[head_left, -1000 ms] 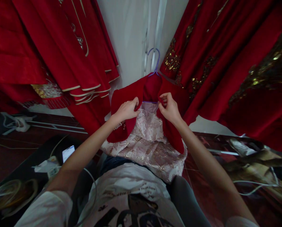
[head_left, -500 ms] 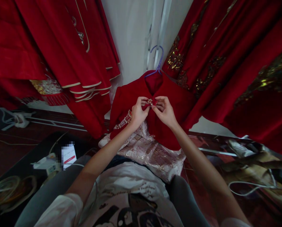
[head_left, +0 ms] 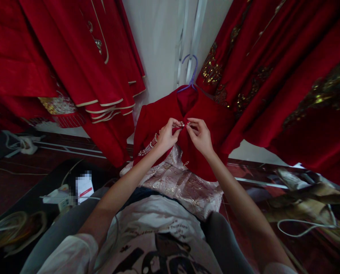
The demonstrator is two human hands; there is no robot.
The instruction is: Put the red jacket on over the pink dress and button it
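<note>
One red jacket (head_left: 157,114) sits on a purple hanger (head_left: 191,81) over pale patterned fabric (head_left: 184,187), its front edges pinched at a beaded ornament (head_left: 181,124) in the fingertip grip of left hand (head_left: 167,135) and right hand (head_left: 201,137).

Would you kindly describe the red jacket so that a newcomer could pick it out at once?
Find the pale wall between the hanging red garments, then the purple hanger in front of it. The red jacket is on that hanger, its front edges pinched by the left hand and right hand. Unlike those garments, it lies over pale, glinting fabric.
</note>
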